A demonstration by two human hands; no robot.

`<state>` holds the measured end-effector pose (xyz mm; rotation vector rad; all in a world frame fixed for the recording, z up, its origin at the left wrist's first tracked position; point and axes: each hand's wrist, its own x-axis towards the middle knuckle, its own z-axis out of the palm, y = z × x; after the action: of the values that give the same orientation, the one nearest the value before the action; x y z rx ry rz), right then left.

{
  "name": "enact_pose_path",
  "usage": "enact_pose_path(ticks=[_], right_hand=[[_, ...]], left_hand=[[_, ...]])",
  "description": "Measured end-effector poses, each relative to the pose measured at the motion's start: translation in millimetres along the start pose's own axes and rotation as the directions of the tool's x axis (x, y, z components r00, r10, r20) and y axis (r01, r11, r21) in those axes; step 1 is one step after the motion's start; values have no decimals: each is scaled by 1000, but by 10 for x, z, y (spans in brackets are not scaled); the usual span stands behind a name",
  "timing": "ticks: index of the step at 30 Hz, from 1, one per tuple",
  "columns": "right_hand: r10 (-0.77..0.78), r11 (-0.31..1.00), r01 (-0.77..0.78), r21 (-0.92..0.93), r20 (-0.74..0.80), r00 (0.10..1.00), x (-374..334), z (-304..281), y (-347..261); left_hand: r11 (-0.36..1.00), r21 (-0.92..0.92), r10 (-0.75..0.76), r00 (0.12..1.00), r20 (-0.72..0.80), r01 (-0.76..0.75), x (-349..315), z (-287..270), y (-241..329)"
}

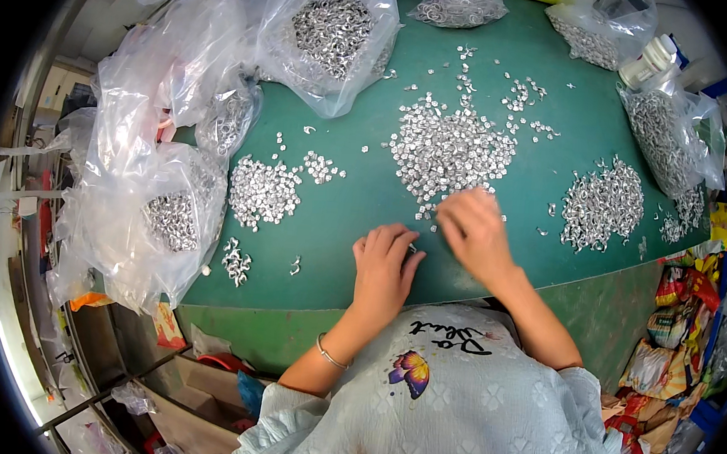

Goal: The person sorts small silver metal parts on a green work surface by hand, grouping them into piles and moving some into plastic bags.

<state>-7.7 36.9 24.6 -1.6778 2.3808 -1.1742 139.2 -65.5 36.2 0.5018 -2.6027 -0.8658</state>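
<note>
My left hand (384, 266) is closed near the table's front edge, thumb and fingertips pinched on a small silver metal piece (413, 248) that mostly hides behind them. To its right, my right hand (475, 238) is bent over the near edge of a big heap of small silver metal pieces (451, 149). Motion blurs its fingers, and whatever they hold cannot be made out. A smaller heap of similar pieces (263, 192) lies on the left. On the right is a heap of curved, hook-like silver pieces (603, 206).
Clear plastic bags of silver pieces stand on the green table (344, 138): a large one (329, 38) at the back, another (172, 224) at left, one (665, 133) at right beside a white bottle (648, 61). Colourful packets (670, 321) lie beyond the right edge. Below left is an open drawer (195, 400).
</note>
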Motion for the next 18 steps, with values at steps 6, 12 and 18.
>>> enact_pose_path(ticks=[6, 12, 18], right_hand=[[6, 981, -25, -194, -100, 995, 248, 80, 206], [40, 982, -64, -177, -135, 990, 153, 10, 227], [22, 963, -38, -268, -64, 998, 219, 51, 231]], left_hand=[[987, 155, -28, 997, -71, 39, -72, 117, -220], [991, 118, -51, 989, -138, 67, -186, 92, -343], [991, 87, -83, 983, -166, 99, -223, 24, -331]])
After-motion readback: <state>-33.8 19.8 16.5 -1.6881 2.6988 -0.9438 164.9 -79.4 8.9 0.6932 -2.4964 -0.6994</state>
